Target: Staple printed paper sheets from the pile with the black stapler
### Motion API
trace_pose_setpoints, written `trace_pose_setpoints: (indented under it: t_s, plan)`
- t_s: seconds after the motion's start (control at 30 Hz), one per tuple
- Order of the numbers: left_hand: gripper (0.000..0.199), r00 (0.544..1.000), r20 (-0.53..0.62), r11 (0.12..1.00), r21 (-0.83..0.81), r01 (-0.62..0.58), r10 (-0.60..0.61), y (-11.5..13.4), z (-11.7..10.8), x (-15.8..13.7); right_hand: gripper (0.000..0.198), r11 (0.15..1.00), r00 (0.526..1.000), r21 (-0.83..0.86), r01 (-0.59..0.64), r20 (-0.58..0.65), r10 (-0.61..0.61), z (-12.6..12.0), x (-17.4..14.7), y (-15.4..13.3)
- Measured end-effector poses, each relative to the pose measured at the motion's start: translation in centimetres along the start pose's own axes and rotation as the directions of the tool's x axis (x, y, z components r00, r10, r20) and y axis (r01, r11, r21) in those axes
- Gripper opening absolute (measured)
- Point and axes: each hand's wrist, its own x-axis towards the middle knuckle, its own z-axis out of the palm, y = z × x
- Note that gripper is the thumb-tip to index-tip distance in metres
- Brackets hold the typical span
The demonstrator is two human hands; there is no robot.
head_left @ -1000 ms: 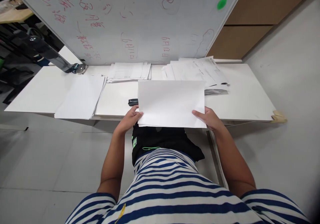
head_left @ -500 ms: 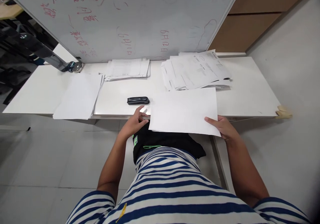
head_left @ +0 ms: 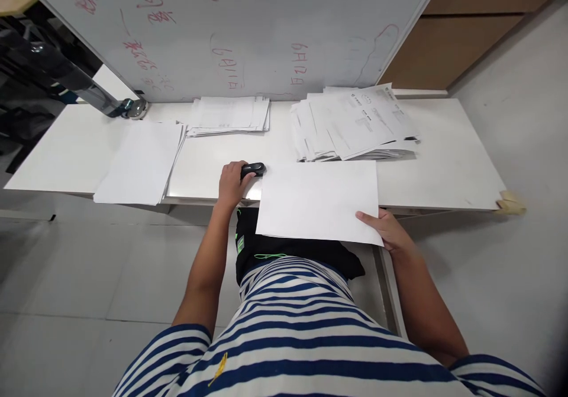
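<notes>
My left hand [head_left: 232, 183] is closed around one end of a black stapler [head_left: 254, 169] on the white table, thumb on the near side and fingers over the far side. The stapler's other end points right, close to the left edge of some white paper sheets [head_left: 317, 202]. My right hand [head_left: 385, 229] pinches these sheets at their lower right corner, thumb on top and the other fingers underneath. The sheets look blank on top and reach over the table's front edge above my lap. A second edge showing at the lower left suggests more than one sheet.
A stack of blank paper [head_left: 137, 163] overhangs the table's front edge at left. Printed papers [head_left: 228, 115] lie at the back, and a larger untidy pile [head_left: 355, 122] sits behind my sheets. A whiteboard [head_left: 261, 30] with red writing stands along the back of the white table [head_left: 448, 166].
My left hand has moved forward from the table's front edge and taken hold of the stapler. My right hand still holds the sheets, which have shifted slightly left.
</notes>
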Motion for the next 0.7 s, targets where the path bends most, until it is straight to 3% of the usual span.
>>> trace_pose_setpoints:
  t_s: [0.2,0.5,0.7]
  plan:
    - [0.031,1.0,-0.011,0.999,-0.044,-0.004,0.004,0.3,-0.3,-0.3,0.043,1.0,1.0,0.016,0.008,-0.001,-0.008,-0.3,0.6,0.4]
    - [0.034,0.996,-0.019,0.99,-0.11,0.083,-0.085,0.2,-0.7,-0.5,0.033,0.999,1.0,-0.045,-0.002,-0.002,0.002,0.3,-0.6,-0.5]
    - [0.034,0.997,-0.03,0.991,-0.121,0.06,-0.064,0.2,-0.7,-0.5,0.03,0.999,1.0,-0.047,0.005,-0.014,-0.005,0.4,-0.9,-0.9]
